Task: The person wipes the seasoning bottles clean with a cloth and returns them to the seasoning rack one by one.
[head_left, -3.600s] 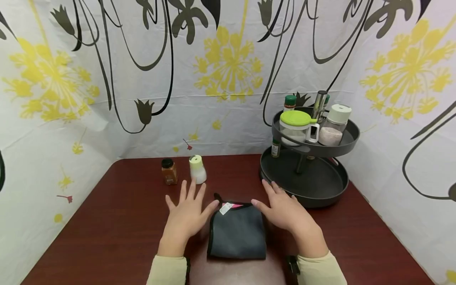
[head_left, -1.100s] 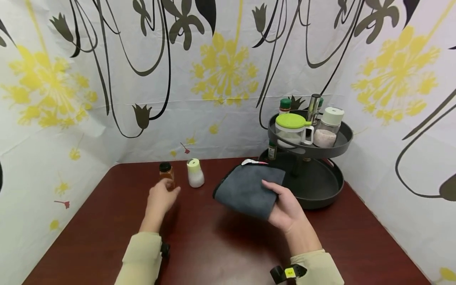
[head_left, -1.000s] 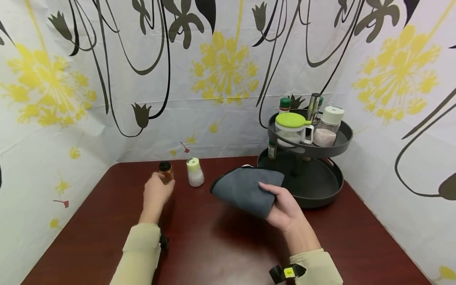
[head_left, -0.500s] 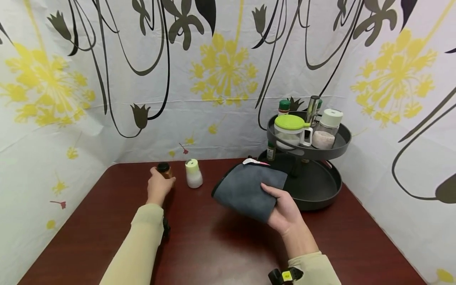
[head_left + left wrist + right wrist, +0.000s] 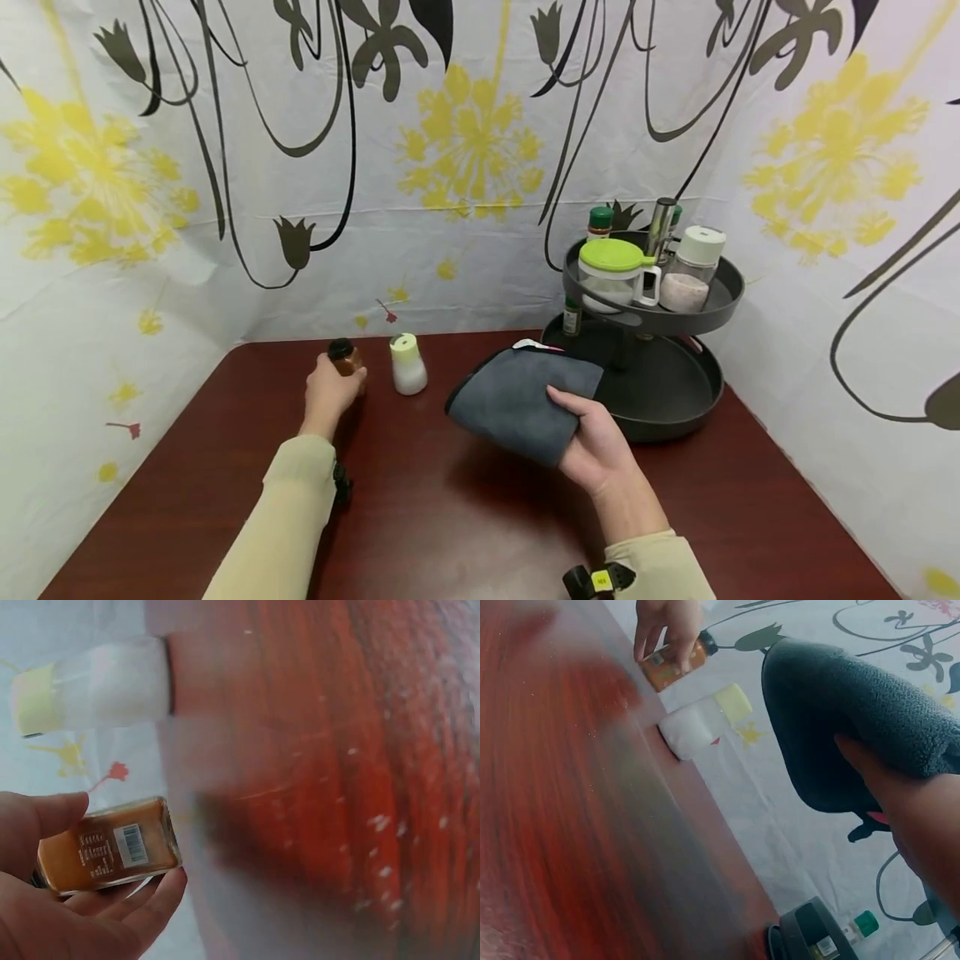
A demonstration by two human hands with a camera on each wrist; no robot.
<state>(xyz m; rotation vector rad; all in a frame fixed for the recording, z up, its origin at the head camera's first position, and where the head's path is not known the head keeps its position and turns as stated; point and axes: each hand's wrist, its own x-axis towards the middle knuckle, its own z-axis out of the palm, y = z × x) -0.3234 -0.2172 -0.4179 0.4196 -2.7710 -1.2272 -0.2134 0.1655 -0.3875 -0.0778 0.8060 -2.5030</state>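
Observation:
My left hand [image 5: 328,398] grips a small glass spice jar [image 5: 346,360] with a black lid and orange-brown powder, at the back left of the table. In the left wrist view the jar [image 5: 105,847] shows a barcode label, with the thumb on one side and fingers on the other. The head view has it leaning slightly left. My right hand [image 5: 600,450] holds a folded grey cloth [image 5: 517,404] with dark edging above the table, thumb on its near face and the other fingers hidden behind it. A white tag [image 5: 531,343] sticks up at the cloth's top edge.
A shaker [image 5: 408,371] with a pale yellow-green cap and white contents stands right of the jar. At the back right, a dark two-tier round rack [image 5: 667,421] carries a green-lidded container [image 5: 611,271], a white-capped jar [image 5: 690,271] and several bottles. Patterned sheeting [image 5: 465,275] backs the table.
The cloth, earlier flat on the table between two spread hands, is now raised in my right hand. My left hand has reached the jar, closed round it and tipped it slightly left.

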